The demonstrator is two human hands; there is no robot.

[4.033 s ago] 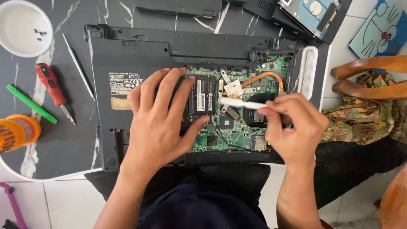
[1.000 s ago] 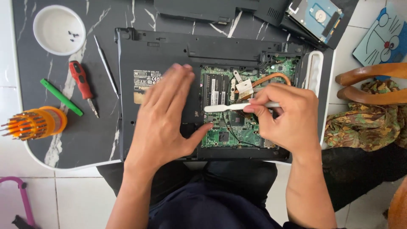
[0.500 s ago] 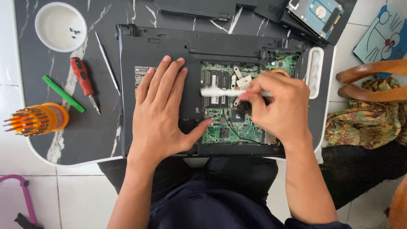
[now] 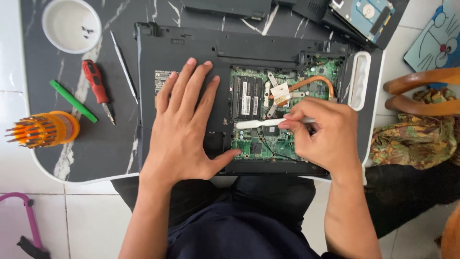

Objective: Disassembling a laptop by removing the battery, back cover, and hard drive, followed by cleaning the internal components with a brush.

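An opened black laptop (image 4: pixel 191 52) lies bottom-up on a dark marble-pattern table (image 4: pixel 110 148), its green circuit board (image 4: pixel 268 144) exposed with memory sticks (image 4: pixel 249 98) and a copper heat pipe (image 4: pixel 316 80). My left hand (image 4: pixel 184 127) rests flat on the laptop's base, fingers spread, left of the board. My right hand (image 4: pixel 323 136) pinches a thin white plastic tool (image 4: pixel 256 123) that lies across the board, its tip pointing left under the memory sticks.
A white bowl (image 4: pixel 52 33) with small screws sits at the back left. A red screwdriver (image 4: pixel 98 88), a green stick (image 4: pixel 72 100), a thin metal probe (image 4: pixel 123 64) and an orange bit holder (image 4: pixel 45 128) lie left of the laptop. A hard drive (image 4: pixel 364 14) lies at the back right.
My right hand has slid the white tool from near the heat sink down to the board's middle. My left hand stays flat on the laptop. The view has shifted slightly.
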